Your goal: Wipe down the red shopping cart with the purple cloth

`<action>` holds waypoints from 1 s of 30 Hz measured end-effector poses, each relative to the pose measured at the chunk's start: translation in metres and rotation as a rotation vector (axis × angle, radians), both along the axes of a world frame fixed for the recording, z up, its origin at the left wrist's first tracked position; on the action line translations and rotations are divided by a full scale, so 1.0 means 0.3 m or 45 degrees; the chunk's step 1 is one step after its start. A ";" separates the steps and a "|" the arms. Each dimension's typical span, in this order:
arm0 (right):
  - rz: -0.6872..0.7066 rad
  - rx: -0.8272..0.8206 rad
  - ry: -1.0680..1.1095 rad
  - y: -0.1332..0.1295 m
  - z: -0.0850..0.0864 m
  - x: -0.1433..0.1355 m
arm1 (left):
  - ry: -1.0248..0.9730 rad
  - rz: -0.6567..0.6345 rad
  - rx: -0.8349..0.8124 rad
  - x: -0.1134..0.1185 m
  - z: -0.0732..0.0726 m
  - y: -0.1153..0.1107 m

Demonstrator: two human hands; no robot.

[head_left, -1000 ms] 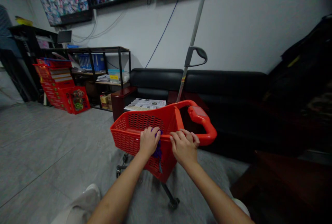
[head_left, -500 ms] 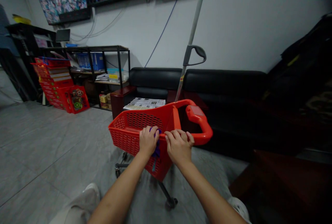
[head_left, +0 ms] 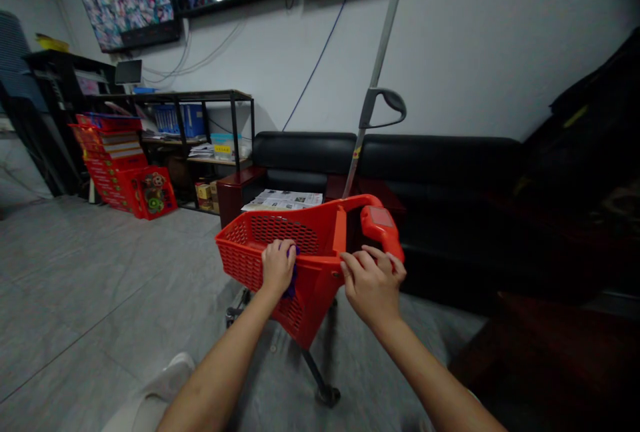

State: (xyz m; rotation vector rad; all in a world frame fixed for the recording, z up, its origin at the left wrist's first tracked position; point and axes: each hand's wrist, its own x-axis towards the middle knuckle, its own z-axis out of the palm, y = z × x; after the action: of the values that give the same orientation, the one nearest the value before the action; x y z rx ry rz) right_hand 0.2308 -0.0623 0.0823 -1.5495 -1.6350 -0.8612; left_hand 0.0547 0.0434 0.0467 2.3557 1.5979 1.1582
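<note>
A red plastic shopping cart [head_left: 320,305] on dark wheeled legs stands in front of me. My left hand [head_left: 278,267] is closed on a purple cloth [head_left: 291,283] at the near rim of the basket; part of the cloth hangs down the outer side. To the right, my right hand [head_left: 373,282] rests with curled fingers on the rim where it meets the thick red handle [head_left: 384,227]. Its fingertips touch the red plastic.
Behind the cart is a black sofa [head_left: 305,152] with newspapers [head_left: 285,200] on it. A grey pole [head_left: 383,52] with a grip rises behind the basket. Red boxes [head_left: 107,165] and a shelf [head_left: 235,119] stand at the left. My shoe [head_left: 180,360] is below.
My right hand has slid right along the rim toward the handle. My left hand and the purple cloth have shifted slightly left along the rim, so the hands are farther apart.
</note>
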 end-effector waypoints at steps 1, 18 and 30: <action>0.001 0.004 0.005 0.003 -0.003 -0.005 | -0.026 -0.032 0.010 0.021 0.009 -0.018; 0.000 0.024 0.056 0.022 -0.010 -0.037 | -0.130 -0.216 -0.007 0.064 0.049 -0.042; 0.148 -0.023 0.088 -0.001 0.025 0.061 | -0.084 -0.260 0.011 0.005 0.022 0.022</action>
State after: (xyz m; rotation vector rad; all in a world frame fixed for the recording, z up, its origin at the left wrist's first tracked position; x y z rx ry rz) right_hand 0.2492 -0.0625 0.0899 -1.4648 -1.6691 -0.7248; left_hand 0.0562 0.0499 0.0533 2.3913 1.2986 1.1878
